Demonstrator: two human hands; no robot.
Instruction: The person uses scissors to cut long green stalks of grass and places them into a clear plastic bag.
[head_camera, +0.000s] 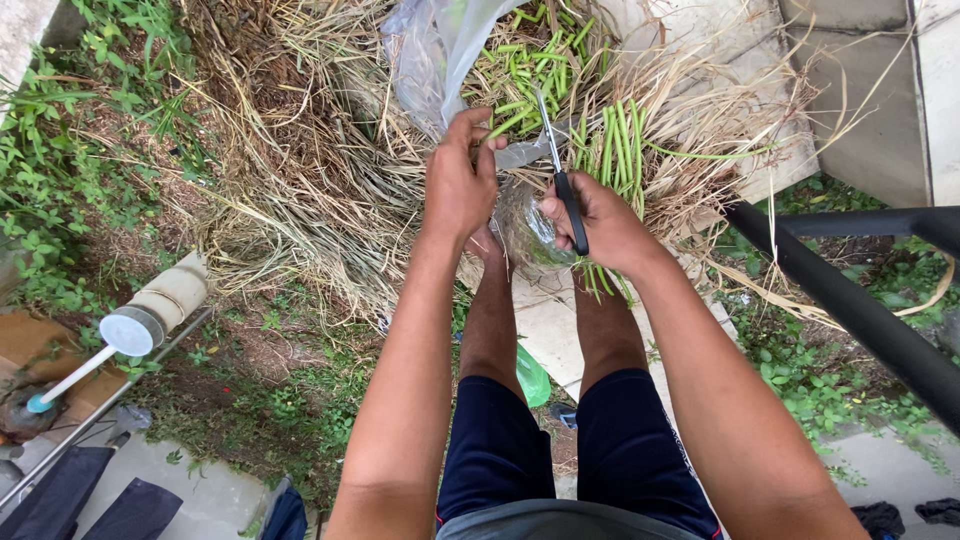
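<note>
Our left hand (460, 185) pinches a clear plastic bag (440, 50) that rises toward twelve o'clock. Our right hand (600, 225), at its three o'clock, grips black-handled scissors (562, 180) closed, blades over cut green stems (615, 145).

A mound of dry straw (300, 170) covers the ground at twelve o'clock, with cut green stems (615, 145) lying on it toward one o'clock.

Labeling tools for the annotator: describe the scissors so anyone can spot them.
Find the heap of dry straw up top, then the right hand before it. The scissors rise from that fist: black handle, thin metal blades, unlike the green stalks around.
</note>
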